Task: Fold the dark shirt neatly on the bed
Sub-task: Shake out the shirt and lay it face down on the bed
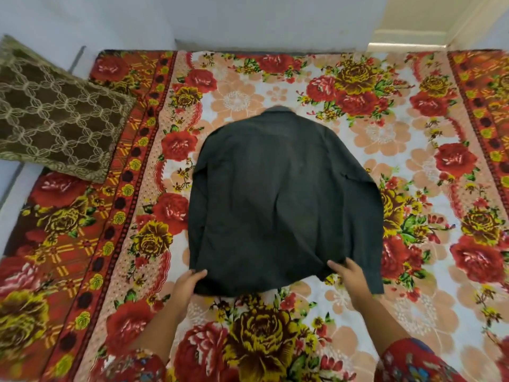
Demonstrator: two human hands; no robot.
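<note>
Gripping the dark shirt (283,194) at its near hem with left hand (188,283) and right hand (347,275), fingers seemingly pinching cloth; spread flat, collar far, on the bed (413,150).

dark shirt spread back-up, mid-bed

and there it is: the dark shirt (281,199) lies back-up in the middle of the bed (413,133), on the red-and-yellow floral cover, collar at the far end, hem nearest the camera. charcoal cloth, a few soft creases down the back. both long sleeves run down along the body (the right one spills out wider, its cuff ending beyond the hem corner). the near hem is held at both corners, left hand (190,283) pinching one, right hand (345,274) gripping the other, where the fabric puckers a little.
</note>
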